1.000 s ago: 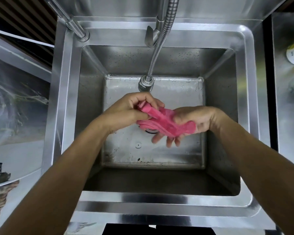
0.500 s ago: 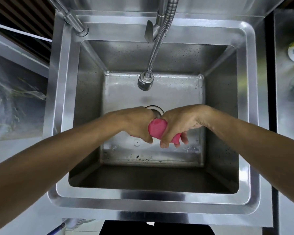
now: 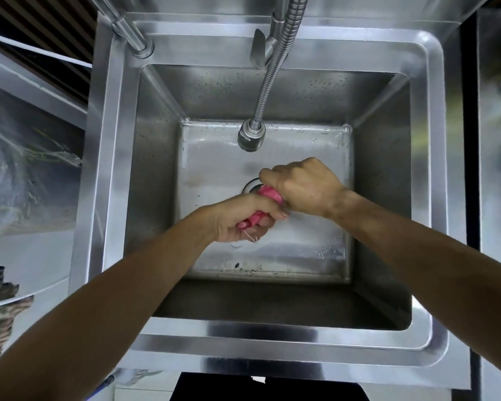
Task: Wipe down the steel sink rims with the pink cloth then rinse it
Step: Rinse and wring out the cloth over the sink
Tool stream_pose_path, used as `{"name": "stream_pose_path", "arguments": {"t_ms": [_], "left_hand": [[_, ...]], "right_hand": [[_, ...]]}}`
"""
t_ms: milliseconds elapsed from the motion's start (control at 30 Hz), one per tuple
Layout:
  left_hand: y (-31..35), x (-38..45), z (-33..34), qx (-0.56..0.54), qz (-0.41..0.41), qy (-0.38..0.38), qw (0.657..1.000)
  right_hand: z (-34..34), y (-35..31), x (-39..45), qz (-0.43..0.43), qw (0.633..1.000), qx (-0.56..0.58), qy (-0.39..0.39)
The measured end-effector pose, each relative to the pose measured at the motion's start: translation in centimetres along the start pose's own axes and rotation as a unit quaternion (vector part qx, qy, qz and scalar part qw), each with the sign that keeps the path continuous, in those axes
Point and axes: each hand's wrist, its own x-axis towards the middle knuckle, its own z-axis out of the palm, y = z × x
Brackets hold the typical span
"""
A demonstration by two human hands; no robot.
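The pink cloth (image 3: pixel 265 202), twisted into a tight roll, is held over the middle of the deep square stainless-steel sink (image 3: pixel 272 337), just above the round drain opening (image 3: pixel 250 185) in the basin floor. Its near end is gripped by the left hand (image 3: pixel 243 219), whose fingers are curled shut around it, palm turned upward; a small pink tip shows at the near side of that fist. Its far end is enclosed by the right hand (image 3: pixel 304 188), knuckles up and fingers wrapped fully closed, so that only a short stretch of cloth is seen between the two fists, which touch each other. Thin threads of water are seen below the left hand. The basin floor is wet, with droplets gathered toward its near edge. The flexible ribbed metal spray hose (image 3: pixel 272 73) hangs from the far rim, its nozzle head (image 3: pixel 250 137) set apart from the hands, toward the far edge of the basin floor.
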Motion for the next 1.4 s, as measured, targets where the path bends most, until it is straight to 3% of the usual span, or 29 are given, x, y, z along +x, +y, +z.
{"name": "stream_pose_path", "arguments": {"t_ms": [100,167,233,300,367,433,500,533,600,667,700,767,833,900,1000,1067,1233,1400], "left_hand": [[-2.4,0.4,0.1,-0.131,0.001,-0.063,0.989],[-3.8,0.5,0.5,-0.115,-0.005,-0.053,0.992],[-3.3,0.1,0.7,0.017,-0.006,0.001,1.000],[-1.2,-0.8,0.3,0.212,-0.001,0.063,0.975],[1.0,-1.7,-0.5,0.428,0.042,0.142,0.891],[2.3,-2.4,-0.8,0.611,0.116,0.216,0.752],[2.7,-2.6,-1.3,0.701,0.206,0.262,0.631],[2.6,-2.6,-1.6,0.726,0.261,0.273,0.575],[2.7,-2.5,-2.5,0.754,0.367,0.277,0.469],[3.2,-2.7,-3.0,0.762,0.455,0.272,0.372],[3.5,-2.8,-3.1,0.768,0.482,0.270,0.323],[3.7,-3.0,-3.2,0.785,0.502,0.267,0.245],[3.6,-3.1,-3.6,0.809,0.485,0.256,0.212],[3.2,-3.4,-4.0,0.837,0.438,0.236,0.229],[3.3,-3.8,-2.4,0.861,0.294,0.204,0.362],[3.6,-3.3,-1.2,0.862,0.174,0.226,0.420],[3.2,-1.1,-0.3,0.765,0.089,0.284,0.571],[1.7,1.1,-0.4,0.638,0.014,0.273,0.720]], "right_hand": [[1.3,-0.6,-0.4,-0.052,0.996,0.009,0.068],[2.4,-1.3,-0.9,-0.056,0.996,0.013,0.067],[2.4,-1.8,-1.4,-0.018,0.999,0.015,0.025],[0.7,-1.7,-1.5,0.054,0.994,0.071,-0.066],[-2.0,-1.3,-1.5,0.143,0.949,0.218,-0.180],[-4.1,-0.1,-1.2,0.230,0.861,0.375,-0.257],[-4.6,1.6,-1.0,0.266,0.779,0.486,-0.293],[-4.3,2.3,-1.0,0.264,0.726,0.545,-0.325],[-3.1,2.7,-0.9,0.224,0.578,0.665,-0.417],[-1.2,2.1,-1.0,0.116,0.443,0.756,-0.467],[-0.5,1.5,-0.9,0.075,0.395,0.785,-0.472],[0.1,0.2,-0.8,0.060,0.351,0.812,-0.464],[-0.6,-1.0,-0.4,0.095,0.385,0.797,-0.455],[-2.2,-1.9,0.0,0.155,0.509,0.722,-0.443],[-3.8,-2.7,1.0,0.253,0.713,0.517,-0.401],[-3.7,-2.9,1.5,0.287,0.796,0.392,-0.360],[-2.6,-3.3,1.3,0.302,0.870,0.255,-0.295],[-0.8,-3.0,0.8,0.226,0.930,0.132,-0.260]]}}
